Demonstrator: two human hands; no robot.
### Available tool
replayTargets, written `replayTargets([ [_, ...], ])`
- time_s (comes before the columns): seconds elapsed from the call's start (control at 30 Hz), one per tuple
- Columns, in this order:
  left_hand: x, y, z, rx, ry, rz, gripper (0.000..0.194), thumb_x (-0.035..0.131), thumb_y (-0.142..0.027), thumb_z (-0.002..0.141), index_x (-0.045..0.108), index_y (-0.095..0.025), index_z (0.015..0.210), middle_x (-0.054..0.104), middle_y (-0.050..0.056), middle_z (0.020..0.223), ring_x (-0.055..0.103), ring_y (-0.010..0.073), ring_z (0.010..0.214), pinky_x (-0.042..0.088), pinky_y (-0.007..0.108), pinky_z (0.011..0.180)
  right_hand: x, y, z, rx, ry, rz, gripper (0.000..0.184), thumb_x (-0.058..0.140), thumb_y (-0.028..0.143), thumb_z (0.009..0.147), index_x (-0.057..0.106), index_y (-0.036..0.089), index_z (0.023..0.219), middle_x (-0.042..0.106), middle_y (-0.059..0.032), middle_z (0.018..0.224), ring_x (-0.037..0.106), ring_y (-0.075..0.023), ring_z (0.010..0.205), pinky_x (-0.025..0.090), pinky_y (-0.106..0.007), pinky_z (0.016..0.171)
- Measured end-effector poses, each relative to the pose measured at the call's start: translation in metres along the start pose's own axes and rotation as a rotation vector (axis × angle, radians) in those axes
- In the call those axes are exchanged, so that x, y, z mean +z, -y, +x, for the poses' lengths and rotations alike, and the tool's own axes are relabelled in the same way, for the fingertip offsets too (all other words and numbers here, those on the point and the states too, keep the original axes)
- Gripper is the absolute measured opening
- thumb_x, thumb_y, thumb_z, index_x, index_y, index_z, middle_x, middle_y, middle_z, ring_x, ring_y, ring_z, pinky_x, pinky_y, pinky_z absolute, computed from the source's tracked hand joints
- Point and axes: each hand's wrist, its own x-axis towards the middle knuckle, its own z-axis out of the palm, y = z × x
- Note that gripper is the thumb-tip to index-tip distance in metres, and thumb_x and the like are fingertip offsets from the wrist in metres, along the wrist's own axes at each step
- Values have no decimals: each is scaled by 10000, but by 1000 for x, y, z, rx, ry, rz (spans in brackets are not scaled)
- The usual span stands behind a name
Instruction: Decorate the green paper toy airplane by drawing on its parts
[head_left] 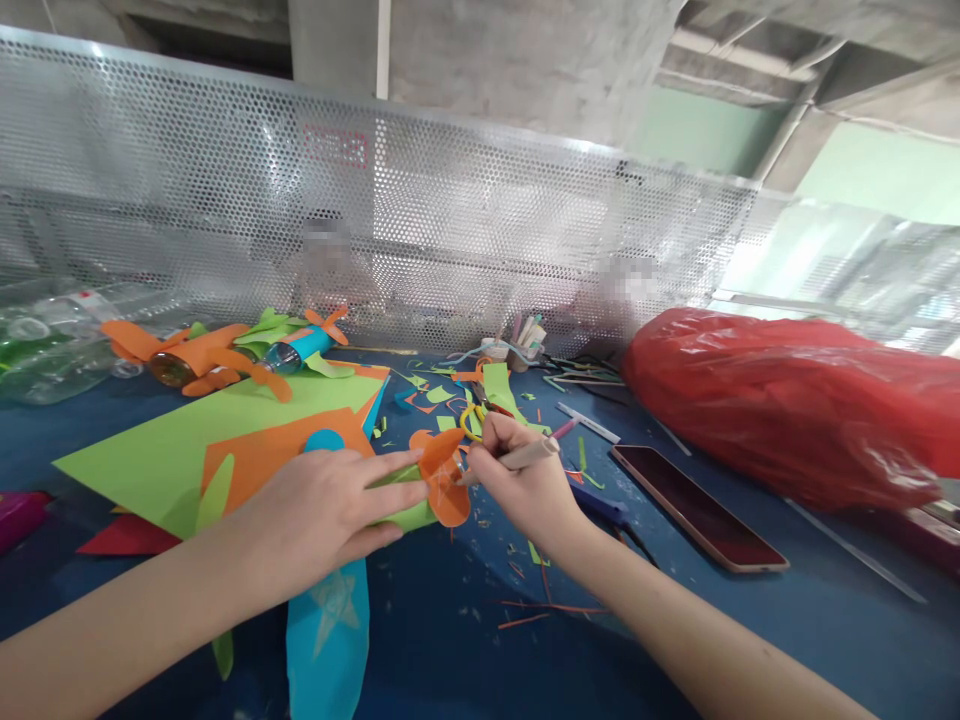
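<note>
My left hand (322, 505) lies over a paper craft piece with green body (409, 515) and an orange propeller-like flower (444, 480) at its front end, fingers pressed along it and holding it down on the blue table (450, 640). My right hand (521, 475) is closed round a pencil (536, 448) with a pink end, its tip touching the orange propeller. A blue paper wing with a star (330, 630) sticks out under my left wrist.
Green and orange paper sheets (187, 440) lie to the left, with finished bottle planes (225, 360) and empty plastic bottles (45, 350) behind. A phone (697, 505) lies right of my hand, next to a red plastic bag (795, 400). Paper scraps, yellow-handled scissors (472, 415) and a perforated metal screen (375, 220) sit beyond.
</note>
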Motion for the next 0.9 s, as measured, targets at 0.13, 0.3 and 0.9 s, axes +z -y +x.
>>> replayTargets([
  [0.13, -1, 0, 0, -6, 4, -10, 339, 431, -331, 1112, 704, -291, 1309, 720, 70, 1391, 776, 249, 885, 603, 350, 669, 0, 0, 0, 11, 23, -4, 215, 492, 293, 679, 305, 282, 574, 307, 81, 524, 369, -109, 479, 335, -252, 462],
  [0.3, -1, 0, 1, -11, 15, -6, 334, 451, -313, 1102, 695, -304, 1331, 715, 62, 1398, 770, 241, 894, 597, 341, 689, 0, 0, -1, -33, 14, -93, 222, 466, 286, 662, 268, 281, 563, 279, 77, 523, 268, -103, 497, 237, -263, 465],
  [0.9, 1, 0, 1, 1, -12, -12, 388, 348, -340, 1130, 690, -289, 1306, 717, 83, 1386, 765, 269, 869, 593, 385, 643, 5, 2, -6, 2, 34, 24, 242, 546, 289, 755, 347, 265, 620, 354, 72, 565, 330, -111, 529, 291, -254, 505],
])
